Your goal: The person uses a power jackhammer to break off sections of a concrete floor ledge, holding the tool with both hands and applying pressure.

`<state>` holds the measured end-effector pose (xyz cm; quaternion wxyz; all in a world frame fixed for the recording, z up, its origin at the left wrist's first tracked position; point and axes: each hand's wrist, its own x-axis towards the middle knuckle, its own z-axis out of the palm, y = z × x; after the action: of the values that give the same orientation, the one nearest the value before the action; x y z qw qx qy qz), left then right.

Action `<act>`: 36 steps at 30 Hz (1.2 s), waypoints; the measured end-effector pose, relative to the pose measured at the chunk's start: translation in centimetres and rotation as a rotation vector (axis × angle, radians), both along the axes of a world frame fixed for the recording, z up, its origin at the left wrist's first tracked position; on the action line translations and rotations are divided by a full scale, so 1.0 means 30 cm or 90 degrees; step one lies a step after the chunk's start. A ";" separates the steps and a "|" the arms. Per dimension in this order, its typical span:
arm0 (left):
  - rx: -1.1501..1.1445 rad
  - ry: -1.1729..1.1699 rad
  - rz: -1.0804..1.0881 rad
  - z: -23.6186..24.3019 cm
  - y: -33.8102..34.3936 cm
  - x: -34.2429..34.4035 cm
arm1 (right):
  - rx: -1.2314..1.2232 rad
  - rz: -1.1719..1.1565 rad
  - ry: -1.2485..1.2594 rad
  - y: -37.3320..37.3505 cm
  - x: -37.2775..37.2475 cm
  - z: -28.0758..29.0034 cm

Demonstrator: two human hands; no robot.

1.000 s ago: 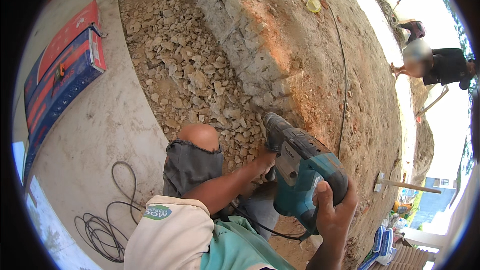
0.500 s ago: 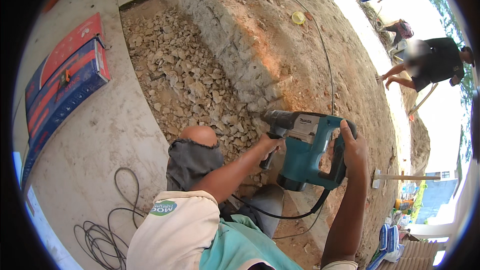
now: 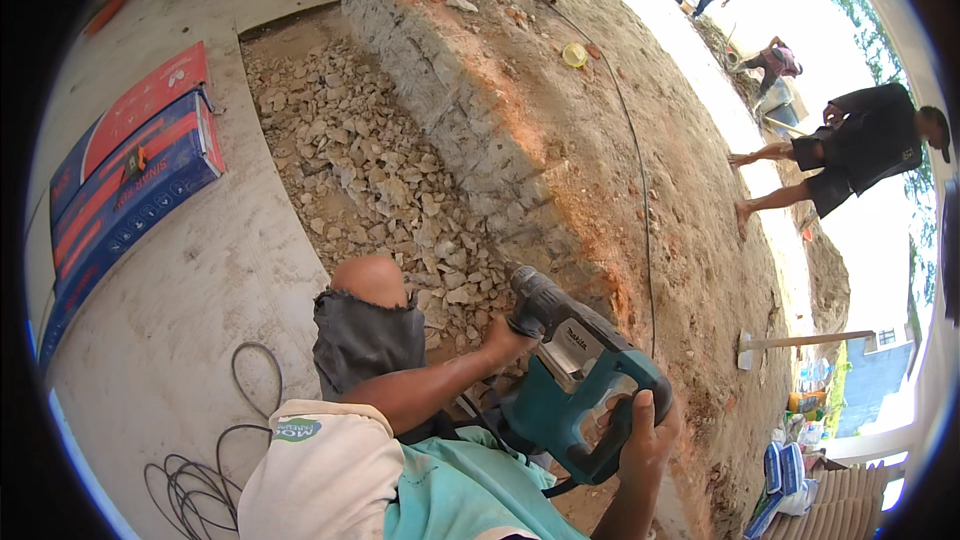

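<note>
A teal demolition hammer [image 3: 570,390] lies slanted across my lap area, its dark chuck [image 3: 540,298] pointing up and left at the broken concrete edge [image 3: 500,205]. My left hand [image 3: 508,342] is closed around the side handle just behind the chuck; that handle is mostly hidden by the fingers. At the back, my right hand [image 3: 648,435] wraps the rear D-shaped grip. Only a short stub shows ahead of the chuck, and whether it touches the concrete I cannot tell. Broken rubble [image 3: 385,175] fills the trench beside my bent knee [image 3: 370,282].
Red and blue flat boxes [image 3: 140,175] lie on the smooth floor at left, above a coiled black cable [image 3: 195,485]. Another cable [image 3: 640,170] crosses the dirt. A person in black [image 3: 860,150] stands at right; others are farther off. A long-handled tool [image 3: 805,341] lies at right.
The hammer has swung: its rear end dropped toward me and its front now points up-left. Both hands moved down and left with it. The person in black has changed stance.
</note>
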<state>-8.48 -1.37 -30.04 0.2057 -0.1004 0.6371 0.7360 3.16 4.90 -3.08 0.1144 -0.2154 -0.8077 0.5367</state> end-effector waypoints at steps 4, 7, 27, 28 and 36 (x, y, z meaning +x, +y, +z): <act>0.092 0.090 0.015 0.024 0.040 -0.027 | 0.055 0.035 0.045 -0.040 0.066 0.027; 0.149 0.085 0.049 0.027 0.052 -0.044 | 0.081 0.032 0.068 -0.057 0.055 -0.008; 0.771 -0.189 0.096 -0.083 0.139 -0.250 | 0.444 0.299 -0.135 -0.293 -0.369 0.127; 0.779 -0.187 0.100 -0.073 0.136 -0.250 | 0.452 0.312 -0.133 -0.301 -0.381 0.123; 0.788 -0.135 0.148 0.008 0.097 -0.424 | 0.522 0.398 -0.157 -0.381 -0.657 0.173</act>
<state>-21.21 1.55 -29.80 0.2059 -0.1037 0.0555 0.9715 -16.56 -6.54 2.10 -0.0718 0.0363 -0.9845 0.1561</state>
